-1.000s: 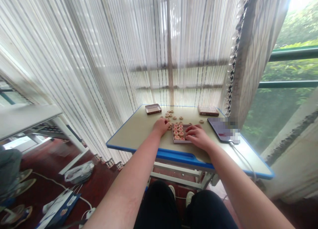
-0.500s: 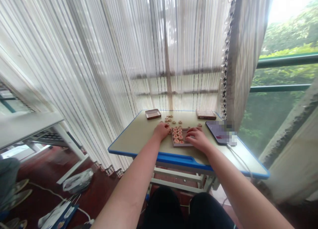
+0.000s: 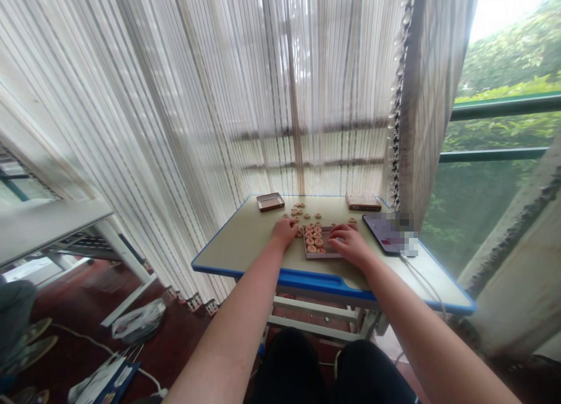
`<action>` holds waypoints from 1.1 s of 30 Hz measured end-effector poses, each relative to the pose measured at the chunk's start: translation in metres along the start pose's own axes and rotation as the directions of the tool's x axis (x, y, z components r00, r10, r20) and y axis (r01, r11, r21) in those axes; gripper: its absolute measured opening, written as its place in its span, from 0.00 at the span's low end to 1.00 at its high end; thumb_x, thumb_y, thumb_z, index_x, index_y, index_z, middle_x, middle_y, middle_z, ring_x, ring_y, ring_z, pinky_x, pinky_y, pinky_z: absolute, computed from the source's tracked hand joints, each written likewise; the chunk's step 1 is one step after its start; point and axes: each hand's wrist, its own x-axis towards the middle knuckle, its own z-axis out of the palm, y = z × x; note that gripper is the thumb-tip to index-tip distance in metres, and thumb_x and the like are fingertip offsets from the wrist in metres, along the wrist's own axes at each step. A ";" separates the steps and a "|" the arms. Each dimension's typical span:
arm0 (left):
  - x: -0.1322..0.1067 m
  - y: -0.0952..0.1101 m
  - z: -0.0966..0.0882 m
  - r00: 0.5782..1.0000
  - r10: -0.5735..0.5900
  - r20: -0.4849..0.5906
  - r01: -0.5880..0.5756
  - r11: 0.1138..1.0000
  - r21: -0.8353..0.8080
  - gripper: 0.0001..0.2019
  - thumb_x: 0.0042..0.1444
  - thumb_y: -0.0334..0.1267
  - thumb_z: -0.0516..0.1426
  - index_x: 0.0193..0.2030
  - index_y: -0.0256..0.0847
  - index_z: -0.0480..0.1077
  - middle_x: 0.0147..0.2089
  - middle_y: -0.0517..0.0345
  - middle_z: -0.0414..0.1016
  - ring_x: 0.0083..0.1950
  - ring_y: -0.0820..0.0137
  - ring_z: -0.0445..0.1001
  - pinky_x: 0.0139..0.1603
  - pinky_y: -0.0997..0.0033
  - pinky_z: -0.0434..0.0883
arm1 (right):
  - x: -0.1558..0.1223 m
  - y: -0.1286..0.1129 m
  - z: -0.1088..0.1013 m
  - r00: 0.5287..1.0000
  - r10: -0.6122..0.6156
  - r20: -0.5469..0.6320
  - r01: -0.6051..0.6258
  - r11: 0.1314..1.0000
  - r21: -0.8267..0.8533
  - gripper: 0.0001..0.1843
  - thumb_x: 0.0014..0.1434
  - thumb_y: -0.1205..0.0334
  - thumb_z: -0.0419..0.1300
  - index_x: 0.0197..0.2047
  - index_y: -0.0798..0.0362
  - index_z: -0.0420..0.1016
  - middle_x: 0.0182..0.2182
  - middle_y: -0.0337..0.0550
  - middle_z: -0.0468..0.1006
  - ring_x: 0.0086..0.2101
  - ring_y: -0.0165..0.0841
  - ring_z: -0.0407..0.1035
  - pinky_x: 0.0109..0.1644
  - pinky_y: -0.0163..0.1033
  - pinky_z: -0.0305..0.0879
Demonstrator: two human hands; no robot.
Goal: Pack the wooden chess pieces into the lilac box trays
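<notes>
A shallow box [image 3: 324, 256] stands on the small table, with round wooden Chinese chess pieces [image 3: 311, 241] bearing red characters in rows on its left side. My left hand [image 3: 285, 231] is just left of the box, fingers curled in beside loose pieces [image 3: 300, 231]; whatever they may hold is hidden. Over the box's right part lies my right hand [image 3: 350, 244], its fingers apart and slightly bent, covering some of the inside. More loose chess pieces [image 3: 298, 211] are scattered behind the box.
At the table's back left sits an open box lid or tray [image 3: 270, 202]; a closed flat box [image 3: 363, 202] is at the back right. A phone [image 3: 381, 234] with a cable [image 3: 423, 282] lies to the right. The table has a blue edge [image 3: 307, 278]. Curtains [image 3: 307, 100] hang behind.
My left hand has drawn back slightly from the loose pieces, its fingers curling in. My right hand stays almost in place over the box.
</notes>
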 end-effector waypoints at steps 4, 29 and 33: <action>-0.001 0.001 0.000 1.000 0.009 -0.021 -0.008 0.997 0.075 0.14 0.54 0.44 0.52 0.31 0.39 0.76 0.33 0.51 0.76 0.38 0.66 0.72 0.40 0.70 0.66 | 0.001 0.002 0.001 1.000 0.009 -0.015 -0.009 1.000 0.000 0.11 0.53 0.57 0.56 0.29 0.49 0.80 0.37 0.44 0.77 0.43 0.40 0.64 0.51 0.46 0.57; -0.012 0.035 -0.012 0.996 -0.058 0.072 0.091 0.494 -0.865 0.16 0.42 0.40 0.63 0.38 0.34 0.75 0.35 0.51 0.78 0.31 0.73 0.73 0.31 0.72 0.71 | 0.000 -0.006 -0.001 0.991 -0.075 -0.114 0.058 0.988 -0.142 0.11 0.56 0.56 0.55 0.40 0.48 0.74 0.38 0.45 0.75 0.43 0.42 0.62 0.50 0.47 0.59; -0.017 0.039 -0.017 0.985 -0.035 0.167 0.165 0.422 -0.891 0.17 0.41 0.40 0.64 0.39 0.34 0.74 0.35 0.51 0.78 0.28 0.76 0.71 0.29 0.75 0.68 | -0.001 -0.014 -0.005 0.978 -0.172 -0.115 0.154 0.976 -0.155 0.12 0.59 0.59 0.53 0.42 0.48 0.74 0.39 0.46 0.76 0.43 0.41 0.63 0.49 0.46 0.61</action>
